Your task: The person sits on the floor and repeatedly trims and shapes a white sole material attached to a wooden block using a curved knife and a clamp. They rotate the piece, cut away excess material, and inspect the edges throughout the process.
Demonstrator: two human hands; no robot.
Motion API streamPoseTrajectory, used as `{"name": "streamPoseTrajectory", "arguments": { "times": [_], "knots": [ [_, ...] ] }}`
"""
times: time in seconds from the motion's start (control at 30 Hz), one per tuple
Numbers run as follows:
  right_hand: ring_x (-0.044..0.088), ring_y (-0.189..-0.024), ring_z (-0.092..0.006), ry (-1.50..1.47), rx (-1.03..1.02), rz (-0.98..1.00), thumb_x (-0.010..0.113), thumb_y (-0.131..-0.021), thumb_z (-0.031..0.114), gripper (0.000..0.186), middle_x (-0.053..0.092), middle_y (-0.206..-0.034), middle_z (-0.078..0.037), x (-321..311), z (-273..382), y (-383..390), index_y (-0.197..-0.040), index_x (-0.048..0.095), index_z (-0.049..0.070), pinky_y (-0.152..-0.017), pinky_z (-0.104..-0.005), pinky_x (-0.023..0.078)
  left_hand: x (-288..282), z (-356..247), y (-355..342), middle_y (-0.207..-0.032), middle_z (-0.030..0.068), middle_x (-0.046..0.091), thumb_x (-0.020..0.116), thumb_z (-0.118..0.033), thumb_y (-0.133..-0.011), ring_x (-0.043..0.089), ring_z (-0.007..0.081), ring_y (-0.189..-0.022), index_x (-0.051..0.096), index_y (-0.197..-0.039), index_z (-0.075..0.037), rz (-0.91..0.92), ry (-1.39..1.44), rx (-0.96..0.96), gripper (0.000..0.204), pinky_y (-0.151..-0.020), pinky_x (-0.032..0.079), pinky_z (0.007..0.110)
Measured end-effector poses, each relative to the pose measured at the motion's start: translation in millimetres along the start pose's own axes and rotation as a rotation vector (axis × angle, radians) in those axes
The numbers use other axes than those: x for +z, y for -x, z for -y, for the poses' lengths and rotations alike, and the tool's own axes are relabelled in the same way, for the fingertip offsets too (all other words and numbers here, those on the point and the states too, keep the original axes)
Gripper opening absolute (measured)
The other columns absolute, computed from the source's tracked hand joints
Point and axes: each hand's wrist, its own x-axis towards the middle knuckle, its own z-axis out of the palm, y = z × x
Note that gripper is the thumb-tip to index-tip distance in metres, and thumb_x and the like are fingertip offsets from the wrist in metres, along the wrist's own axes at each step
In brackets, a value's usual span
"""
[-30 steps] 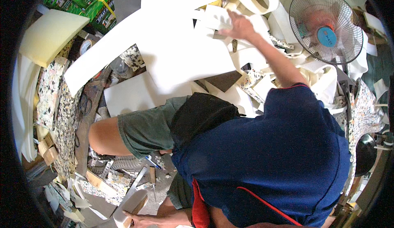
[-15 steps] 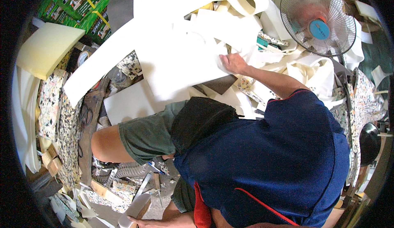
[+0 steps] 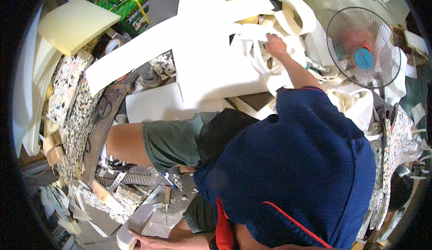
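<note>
My right hand (image 3: pixel 276 46) reaches out at the upper middle, its fingers closed at the end of a white foam strip (image 3: pixel 249 31). Under that arm lies a large white foam sheet (image 3: pixel 211 67), with tangled strips at its right side. Low at the left, my left hand (image 3: pixel 144 241) grips a long pale block (image 3: pixel 135 225) with a rounded end; some of the block is cut off by the picture's edge. Close to it, a wooden-handled tool (image 3: pixel 167 196) with a thin metal shaft lies on the floor.
A caged fan (image 3: pixel 363 47) stands at the upper right. Speckled foam slabs (image 3: pixel 72 101) and a cream foam block (image 3: pixel 76 25) are piled at the left. Green boxes (image 3: pixel 135 13) sit at the upper left. A blue pen (image 3: pixel 170 180) lies below my knee.
My right hand has moved up and away from the foam sheet's edge to the white strips. My left hand still holds the pale block, now lower and further left. The whole view has shifted.
</note>
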Motion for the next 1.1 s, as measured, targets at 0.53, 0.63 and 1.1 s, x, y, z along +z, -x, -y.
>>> {"name": "streamPoseTrajectory", "arguments": {
  "times": [0.53,0.63,1.1],
  "knots": [
    [0.061,-0.113,-0.0316,-2.026,-0.084,-0.112,0.070,-0.089,0.018,0.044,0.063,-0.122,-0.016,-281,-94,-88,-0.126,0.054,0.000,-0.105,-0.0511,0.046,22,3,-6,-0.122,0.0178,0.052,0.065,-0.043,-0.089,0.045,0.0316,-0.108,0.057,-0.121,0.000,-0.164,-0.289,-0.156,0.055,-0.092,0.035,0.052],
    [0.059,-0.117,-0.0292,-1.982,-0.214,-0.103,0.073,-0.088,0.019,0.045,0.063,-0.124,-0.014,-311,-91,-110,-0.125,0.056,0.000,-0.108,-0.0479,0.044,15,8,-10,-0.114,0.0179,0.059,0.070,-0.043,-0.087,0.054,0.0304,-0.100,0.060,-0.116,0.002,-0.189,-0.369,-0.195,0.055,-0.088,0.043,0.048],
    [0.039,-0.140,-0.0404,-0.652,-1.684,0.021,0.050,-0.076,0.002,0.069,0.044,-0.149,-0.023,-194,369,247,-0.145,0.046,0.001,-0.119,-0.0499,0.023,-38,40,-21,-0.113,0.0126,0.066,0.074,-0.010,-0.086,0.065,0.0192,-0.100,0.055,-0.126,0.005,-0.269,0.261,-0.364,0.047,-0.089,0.052,0.032]
  ]
}}
